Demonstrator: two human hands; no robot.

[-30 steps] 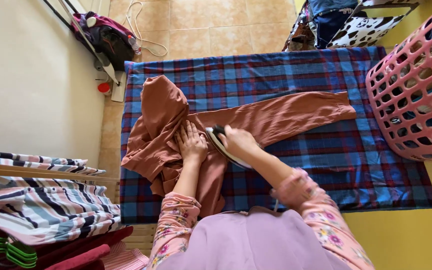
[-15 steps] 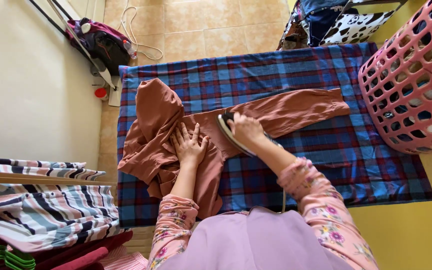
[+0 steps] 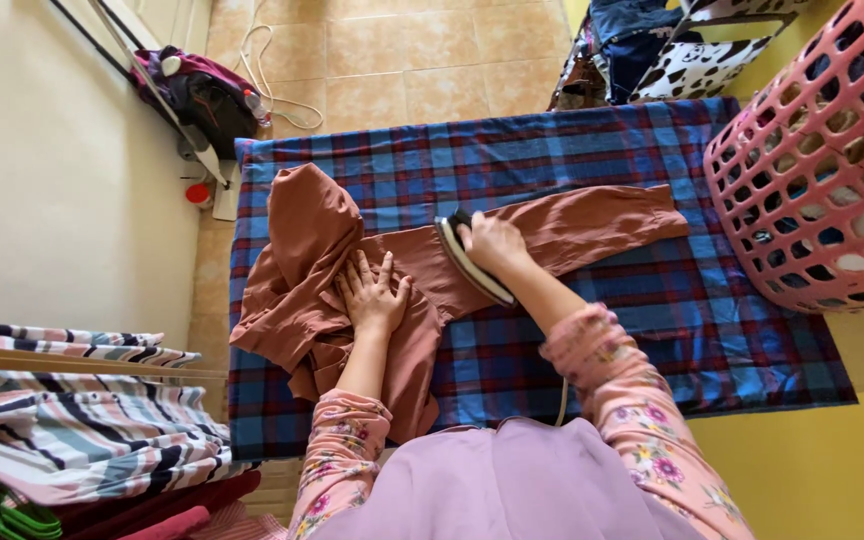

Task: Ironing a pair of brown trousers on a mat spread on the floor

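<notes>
Gripping the iron [image 3: 474, 262], her right hand [image 3: 492, 243] is pressing the rust-brown garment's [image 3: 552, 228] sleeve while her left hand [image 3: 372, 292] is lying flat beside it; the bunched body beyond is looking unpressed.

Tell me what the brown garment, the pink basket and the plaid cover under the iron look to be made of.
Brown garment: soft matte woven cloth, probably cotton; it creases and bunches. Pink basket: moulded plastic, slightly glossy, with regular cut-out holes. Plaid cover: thin woven fabric, matte, with faint wrinkles. Iron, under the right hand: apparently a dark plastic body.
</notes>
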